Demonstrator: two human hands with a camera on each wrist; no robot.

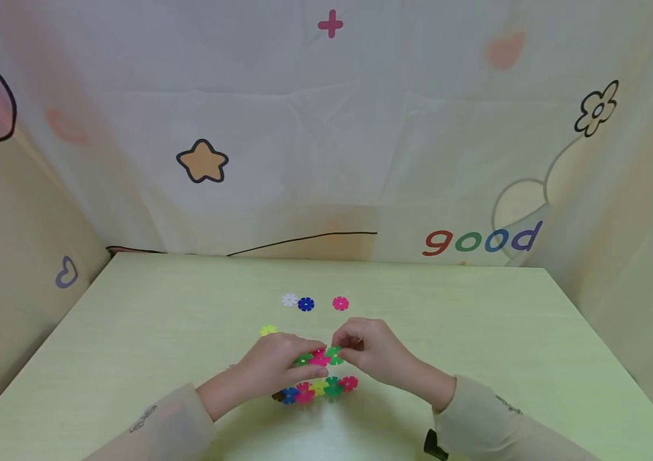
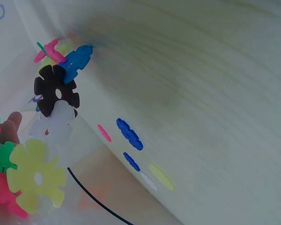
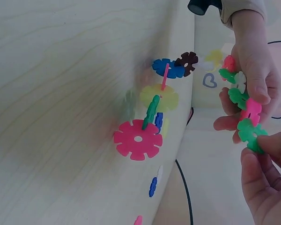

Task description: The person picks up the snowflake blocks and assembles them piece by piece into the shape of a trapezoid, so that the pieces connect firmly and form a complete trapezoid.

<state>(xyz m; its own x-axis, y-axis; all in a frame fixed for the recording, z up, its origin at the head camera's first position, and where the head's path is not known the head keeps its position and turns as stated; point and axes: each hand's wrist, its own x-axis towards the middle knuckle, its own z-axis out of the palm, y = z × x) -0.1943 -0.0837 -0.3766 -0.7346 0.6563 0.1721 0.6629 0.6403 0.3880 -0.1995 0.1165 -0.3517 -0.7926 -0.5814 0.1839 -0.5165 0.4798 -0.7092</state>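
Observation:
Snowflake discs with notched petals are linked into a long curved chain. My left hand (image 1: 271, 363) holds one stretch of it; the right wrist view shows red, green, white and pink discs along those fingers. At the chain's end, my right hand (image 1: 381, 351) pinches a green disc (image 3: 249, 136) between thumb and fingers, right against a pink disc (image 3: 251, 111). From the left hand the chain bends round through a yellow disc (image 2: 30, 178), a white disc (image 2: 56, 124), a black disc (image 2: 56, 89) and a blue disc (image 2: 77, 63), and finishes in a large pink disc (image 3: 138, 139).
Loose discs lie on the pale wooden table (image 1: 447, 320) beyond my hands: a white one (image 1: 289, 299), a blue one (image 1: 306, 304), a pink one (image 1: 340, 303) and a yellow one (image 1: 268, 330). A printed curtain (image 1: 303, 141) hangs behind the table's far edge.

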